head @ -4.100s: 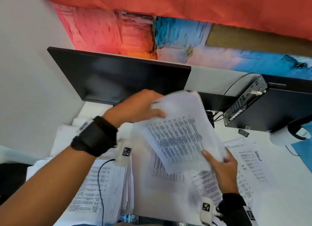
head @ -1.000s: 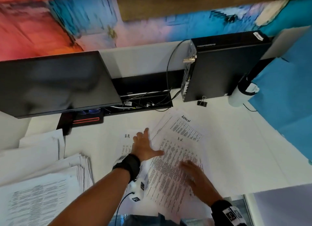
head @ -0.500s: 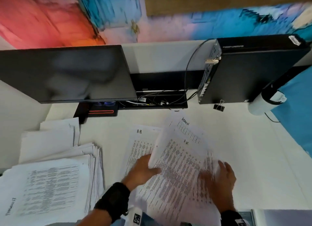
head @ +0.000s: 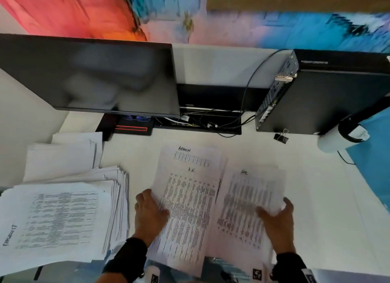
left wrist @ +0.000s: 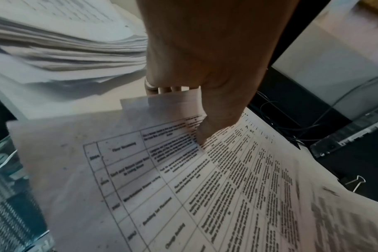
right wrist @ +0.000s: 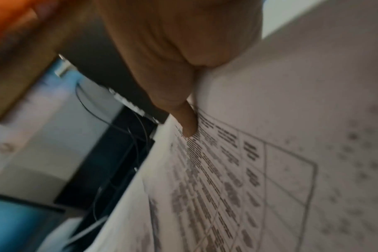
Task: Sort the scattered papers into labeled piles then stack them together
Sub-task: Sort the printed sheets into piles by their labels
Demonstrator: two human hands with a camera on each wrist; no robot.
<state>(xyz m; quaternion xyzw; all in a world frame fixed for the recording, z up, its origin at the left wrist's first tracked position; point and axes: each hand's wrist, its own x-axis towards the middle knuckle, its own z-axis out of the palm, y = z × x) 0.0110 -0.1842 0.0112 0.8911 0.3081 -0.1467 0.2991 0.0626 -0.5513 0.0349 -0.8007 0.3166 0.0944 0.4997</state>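
Printed sheets lie on the white desk [head: 306, 187]. My left hand [head: 150, 208] grips the left edge of a sheaf marked "A.R." [head: 187, 208]. That sheaf lies over a sheet marked "ADMIN" [head: 190, 154]. In the left wrist view my left hand [left wrist: 196, 119] has its thumb on top of the sheaf [left wrist: 205, 187] and its fingers underneath. My right hand [head: 276, 215] holds a blurred printed sheet [head: 249, 198] just right of the sheaf. The right wrist view shows the thumb [right wrist: 188, 126] pressed on that sheet [right wrist: 270, 170].
A thick stack of papers [head: 59, 219] sits at the left, a smaller white pile [head: 61, 156] behind it. A monitor [head: 90, 78] and a black computer box [head: 327, 92] stand at the back. A binder clip [head: 281, 136] and a white roll [head: 337, 143] are at the right.
Both hands went from lying flat on the papers to gripping them. My right hand has drawn one sheet out to the right of the "A.R." sheaf.
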